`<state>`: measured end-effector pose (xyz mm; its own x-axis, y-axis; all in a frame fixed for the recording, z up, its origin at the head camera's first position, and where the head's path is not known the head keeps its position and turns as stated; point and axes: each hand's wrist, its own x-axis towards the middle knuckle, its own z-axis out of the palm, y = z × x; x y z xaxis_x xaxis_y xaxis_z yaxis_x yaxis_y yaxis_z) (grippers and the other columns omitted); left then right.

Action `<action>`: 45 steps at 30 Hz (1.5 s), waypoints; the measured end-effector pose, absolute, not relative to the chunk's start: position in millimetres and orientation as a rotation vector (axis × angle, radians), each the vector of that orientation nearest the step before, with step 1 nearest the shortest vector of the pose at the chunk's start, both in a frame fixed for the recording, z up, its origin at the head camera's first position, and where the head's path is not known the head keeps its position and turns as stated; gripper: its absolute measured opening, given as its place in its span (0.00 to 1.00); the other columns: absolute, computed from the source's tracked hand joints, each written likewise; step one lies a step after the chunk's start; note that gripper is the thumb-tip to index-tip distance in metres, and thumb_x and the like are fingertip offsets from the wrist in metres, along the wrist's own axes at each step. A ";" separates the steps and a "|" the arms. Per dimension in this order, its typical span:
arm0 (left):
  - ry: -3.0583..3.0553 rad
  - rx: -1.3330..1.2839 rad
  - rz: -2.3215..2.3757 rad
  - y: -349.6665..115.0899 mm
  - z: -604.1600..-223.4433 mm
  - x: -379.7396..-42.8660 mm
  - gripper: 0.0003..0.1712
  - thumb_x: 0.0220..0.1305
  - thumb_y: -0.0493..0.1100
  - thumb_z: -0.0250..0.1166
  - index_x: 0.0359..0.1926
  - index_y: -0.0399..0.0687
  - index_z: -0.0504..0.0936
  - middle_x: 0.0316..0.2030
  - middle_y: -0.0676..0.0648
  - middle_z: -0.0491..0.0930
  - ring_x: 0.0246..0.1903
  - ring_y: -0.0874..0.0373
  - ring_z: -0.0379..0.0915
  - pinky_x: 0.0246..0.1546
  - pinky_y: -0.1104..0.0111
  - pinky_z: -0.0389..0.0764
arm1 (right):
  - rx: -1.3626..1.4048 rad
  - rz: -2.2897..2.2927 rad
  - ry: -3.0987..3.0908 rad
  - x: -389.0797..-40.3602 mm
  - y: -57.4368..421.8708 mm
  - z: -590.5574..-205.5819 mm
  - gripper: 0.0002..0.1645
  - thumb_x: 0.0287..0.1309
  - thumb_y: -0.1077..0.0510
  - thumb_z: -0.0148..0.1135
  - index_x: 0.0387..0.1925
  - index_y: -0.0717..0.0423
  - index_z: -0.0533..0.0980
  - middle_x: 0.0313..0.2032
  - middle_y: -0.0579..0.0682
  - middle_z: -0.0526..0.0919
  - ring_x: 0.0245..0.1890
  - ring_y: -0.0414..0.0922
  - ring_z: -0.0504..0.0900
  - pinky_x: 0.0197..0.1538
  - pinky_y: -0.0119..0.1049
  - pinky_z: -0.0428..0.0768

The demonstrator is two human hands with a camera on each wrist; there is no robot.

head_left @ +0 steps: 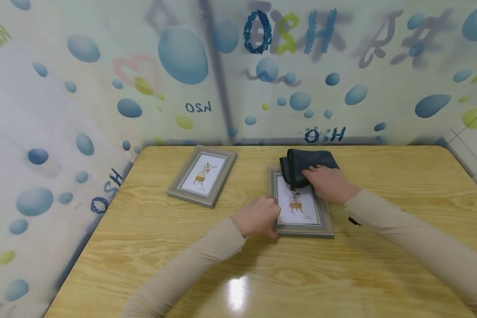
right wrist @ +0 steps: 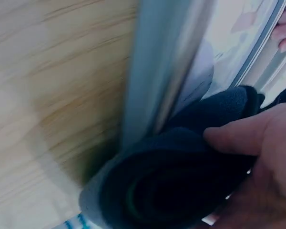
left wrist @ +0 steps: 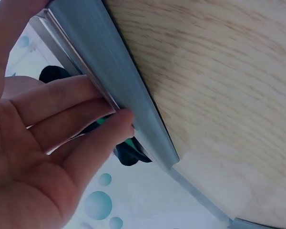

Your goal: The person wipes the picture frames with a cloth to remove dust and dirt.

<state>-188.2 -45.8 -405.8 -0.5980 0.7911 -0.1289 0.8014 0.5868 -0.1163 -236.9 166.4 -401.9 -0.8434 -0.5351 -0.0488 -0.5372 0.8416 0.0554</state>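
A picture frame (head_left: 326, 225) with a greyish wooden border and a plant-pot print lies flat on the table. My left hand (head_left: 258, 216) grips its left edge near the lower corner; in the left wrist view the fingers (left wrist: 62, 95) bend over the border. My right hand (head_left: 330, 183) holds a folded dark navy cloth (head_left: 314, 161) against the upper part of the frame, covering the top of the print. Close up, the cloth (right wrist: 148, 181) is rolled into a loose fold under the thumb and laps over the frame's border (right wrist: 157, 71).
A second, similar picture frame (head_left: 176, 185) lies tilted on the left of the wooden table (head_left: 183, 274). A small dark object (head_left: 354, 221) shows beside the right sleeve. Behind the table's far edge hangs a wall covering (head_left: 238, 88) with blue drops and letters.
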 end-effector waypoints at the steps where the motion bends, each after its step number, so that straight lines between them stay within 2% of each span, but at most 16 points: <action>1: 2.736 1.376 -0.249 -46.0 -405.5 -188.3 0.23 0.41 0.61 0.77 0.24 0.49 0.81 0.27 0.52 0.79 0.30 0.60 0.72 0.32 0.71 0.78 | -0.864 0.099 2.991 -236.5 163.7 -402.2 0.19 0.61 0.67 0.59 0.55 0.66 0.74 0.50 0.66 0.79 0.49 0.61 0.78 0.44 0.53 0.80; 5: 2.694 1.379 -0.238 -45.4 -405.7 -189.1 0.23 0.43 0.61 0.77 0.23 0.49 0.81 0.27 0.52 0.79 0.29 0.60 0.75 0.32 0.70 0.79 | -0.967 -0.016 2.951 -238.4 139.9 -406.5 0.23 0.63 0.66 0.59 0.59 0.65 0.71 0.54 0.66 0.77 0.53 0.60 0.77 0.45 0.52 0.80; 8: 2.668 1.384 -0.220 -44.3 -407.2 -189.1 0.22 0.44 0.61 0.76 0.23 0.50 0.80 0.24 0.54 0.78 0.25 0.60 0.75 0.30 0.69 0.78 | -1.129 -0.143 2.884 -239.7 124.5 -410.6 0.27 0.63 0.66 0.59 0.63 0.64 0.68 0.59 0.65 0.73 0.59 0.60 0.72 0.51 0.51 0.77; 11: 2.673 1.392 -0.230 -43.3 -408.5 -188.6 0.22 0.44 0.61 0.76 0.23 0.50 0.80 0.22 0.54 0.78 0.24 0.60 0.75 0.29 0.69 0.78 | -1.229 -0.183 2.856 -240.0 125.0 -414.1 0.30 0.61 0.68 0.59 0.65 0.63 0.66 0.62 0.64 0.71 0.61 0.58 0.70 0.51 0.51 0.77; 17: 2.728 1.371 -0.272 -43.2 -407.9 -187.4 0.23 0.41 0.62 0.77 0.25 0.50 0.81 0.25 0.54 0.78 0.28 0.60 0.74 0.29 0.69 0.78 | -1.212 -0.123 2.923 -242.7 164.0 -415.2 0.29 0.59 0.70 0.60 0.62 0.61 0.70 0.62 0.62 0.71 0.62 0.59 0.69 0.54 0.57 0.73; 21: 2.746 1.345 -0.280 -43.7 -405.2 -186.9 0.23 0.40 0.62 0.77 0.25 0.50 0.82 0.25 0.54 0.77 0.28 0.60 0.71 0.29 0.70 0.77 | -1.117 -0.120 2.966 -247.5 192.8 -414.0 0.25 0.61 0.70 0.55 0.61 0.62 0.72 0.61 0.65 0.71 0.62 0.61 0.68 0.56 0.59 0.70; 27: 2.738 1.354 -0.267 -43.1 -405.6 -186.5 0.23 0.41 0.61 0.77 0.23 0.50 0.80 0.23 0.55 0.77 0.25 0.63 0.68 0.27 0.74 0.77 | -1.105 -0.038 2.947 -248.4 217.2 -418.4 0.28 0.58 0.74 0.56 0.62 0.64 0.70 0.63 0.67 0.67 0.63 0.65 0.65 0.58 0.61 0.68; 36: 2.770 1.359 -0.250 -42.4 -407.4 -186.2 0.25 0.40 0.62 0.77 0.18 0.52 0.75 0.22 0.55 0.75 0.26 0.62 0.69 0.25 0.72 0.78 | -1.178 0.106 2.924 -207.6 215.6 -411.0 0.27 0.60 0.72 0.57 0.62 0.62 0.71 0.64 0.64 0.68 0.64 0.63 0.64 0.61 0.59 0.65; 41: 2.786 1.375 -0.254 -42.8 -406.4 -185.6 0.25 0.39 0.63 0.77 0.17 0.52 0.75 0.22 0.55 0.76 0.27 0.61 0.71 0.25 0.71 0.78 | -1.221 0.180 2.914 -176.7 212.8 -406.3 0.27 0.57 0.69 0.63 0.59 0.60 0.74 0.62 0.62 0.71 0.62 0.62 0.68 0.59 0.57 0.68; 45: 2.797 1.390 -0.285 -43.7 -405.5 -185.2 0.25 0.38 0.64 0.77 0.18 0.52 0.77 0.24 0.54 0.78 0.29 0.59 0.73 0.27 0.70 0.79 | -1.253 0.194 2.949 -167.8 211.2 -406.9 0.25 0.55 0.66 0.67 0.57 0.58 0.76 0.59 0.60 0.74 0.59 0.60 0.71 0.57 0.54 0.71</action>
<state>-185.2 -43.7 -405.5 -0.6069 0.7901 -0.0856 0.7911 0.5904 -0.1598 -167.8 211.2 -406.9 -0.6931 -0.7207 0.0156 -0.7124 0.6881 0.1375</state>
